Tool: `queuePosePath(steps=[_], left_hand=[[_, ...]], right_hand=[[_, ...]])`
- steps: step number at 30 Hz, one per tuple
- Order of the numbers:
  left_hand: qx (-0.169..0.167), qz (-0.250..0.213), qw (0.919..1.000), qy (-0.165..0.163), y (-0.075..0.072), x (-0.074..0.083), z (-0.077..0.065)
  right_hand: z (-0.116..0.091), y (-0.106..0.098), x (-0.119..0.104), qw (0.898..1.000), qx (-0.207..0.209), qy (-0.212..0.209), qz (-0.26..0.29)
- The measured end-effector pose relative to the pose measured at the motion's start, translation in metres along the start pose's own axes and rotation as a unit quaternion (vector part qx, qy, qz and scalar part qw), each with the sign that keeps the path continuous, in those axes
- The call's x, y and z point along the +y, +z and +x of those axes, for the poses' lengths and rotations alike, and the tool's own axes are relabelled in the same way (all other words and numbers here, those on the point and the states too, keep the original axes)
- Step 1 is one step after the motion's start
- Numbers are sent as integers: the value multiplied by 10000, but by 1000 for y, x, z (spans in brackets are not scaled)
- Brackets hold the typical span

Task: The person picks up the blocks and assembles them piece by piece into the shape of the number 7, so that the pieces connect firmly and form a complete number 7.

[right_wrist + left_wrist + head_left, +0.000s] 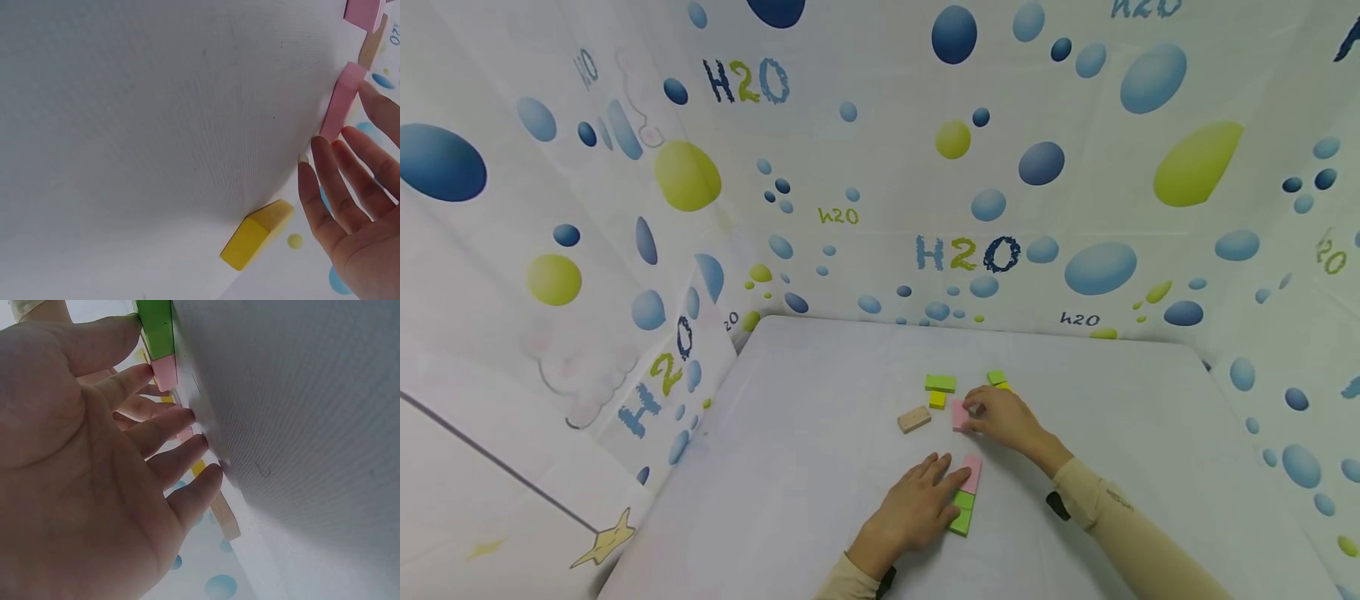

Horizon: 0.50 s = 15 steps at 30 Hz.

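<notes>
Near the middle of the table, my right hand (pixel 1007 417) pinches a pink block (pixel 957 418) between thumb and fingertips. The right wrist view shows the thumb at one end of this pink block (pixel 340 106) and fingers at the other. My left hand (pixel 917 504) rests closer to the front, palm down with its fingers spread and fairly straight. Its index fingertip touches a second pink block (pixel 972 473), and its thumb lies against the green blocks (pixel 961 521) lined up end to end with that one. The thumb partly covers the green part of this row.
Behind the hands, a green block (pixel 940 382) lies just beyond a yellow block (pixel 937 400). A plain wooden block (pixel 914 419) is left of the right hand. Another green block (pixel 996 377) and a yellow block (pixel 1004 386) sit behind that hand, partly hidden.
</notes>
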<state>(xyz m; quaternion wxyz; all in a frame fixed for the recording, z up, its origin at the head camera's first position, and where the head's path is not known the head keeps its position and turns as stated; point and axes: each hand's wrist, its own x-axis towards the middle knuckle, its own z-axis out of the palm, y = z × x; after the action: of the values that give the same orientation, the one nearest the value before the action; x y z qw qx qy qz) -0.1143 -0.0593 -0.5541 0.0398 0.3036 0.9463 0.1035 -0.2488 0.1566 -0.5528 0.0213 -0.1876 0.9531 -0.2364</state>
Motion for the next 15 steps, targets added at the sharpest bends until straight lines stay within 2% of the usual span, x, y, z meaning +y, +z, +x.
queuePosePath(steps=[6, 15], left_hand=[[-144, -19, 9998, -127, -6, 3, -1], [-131, 22, 9998, -143, -6, 4, -1]], right_hand=[[-5, -2, 3, 9999, 51, -127, 19], [-11, -3, 7, 9995, 178, -212, 161]])
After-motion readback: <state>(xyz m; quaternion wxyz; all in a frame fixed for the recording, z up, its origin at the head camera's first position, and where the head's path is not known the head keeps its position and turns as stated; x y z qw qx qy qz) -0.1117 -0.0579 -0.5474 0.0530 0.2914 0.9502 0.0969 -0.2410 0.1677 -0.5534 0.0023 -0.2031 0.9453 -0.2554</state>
